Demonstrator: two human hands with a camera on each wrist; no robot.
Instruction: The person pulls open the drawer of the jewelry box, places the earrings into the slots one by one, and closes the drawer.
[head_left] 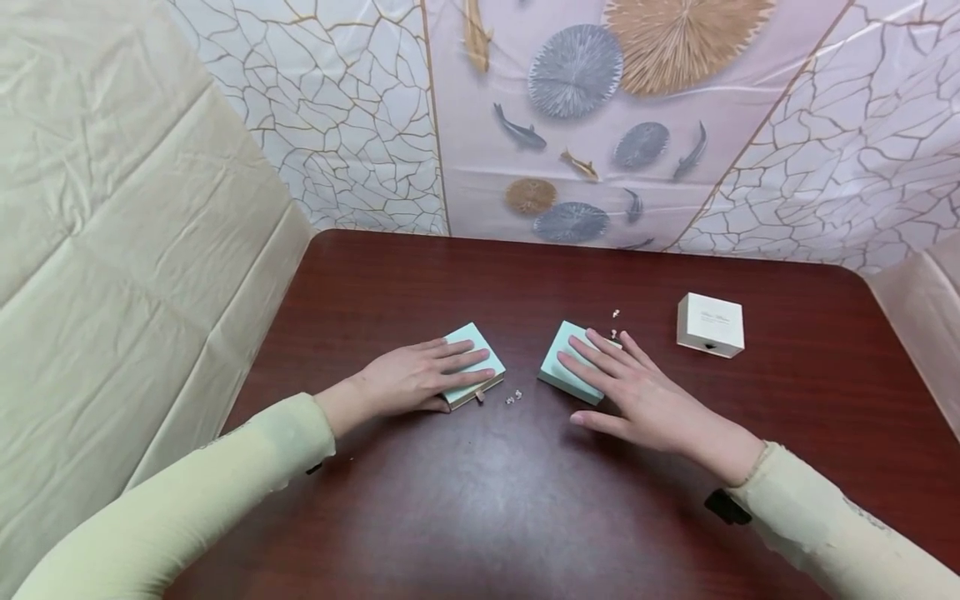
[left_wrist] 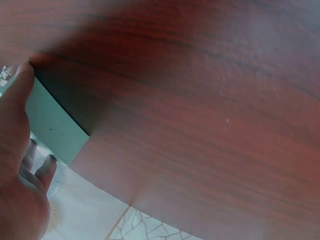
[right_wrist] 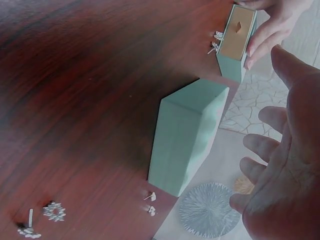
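In the head view, my left hand (head_left: pixel 420 377) lies over a mint-green drawer box (head_left: pixel 468 335), fingers spread straight across its lid. The thumb (left_wrist: pixel 17 87) stretches along the box's side in the left wrist view. A small tab shows on the box's tan drawer front (right_wrist: pixel 235 37). My right hand (head_left: pixel 637 392) is spread over a second mint-green box (head_left: pixel 566 342); in the right wrist view its fingers stand apart from that box. Two small earrings (head_left: pixel 513 397) lie between the boxes. Two more little earrings (head_left: pixel 614 333) lie just beyond the right box.
A white box (head_left: pixel 711 323) with faint print stands at the table's right. The dark red-brown table (head_left: pixel 465 500) meets a patterned cloth wall (head_left: pixel 360 125) at the back. Pale quilted panels (head_left: pixel 112 208) rise on the left.
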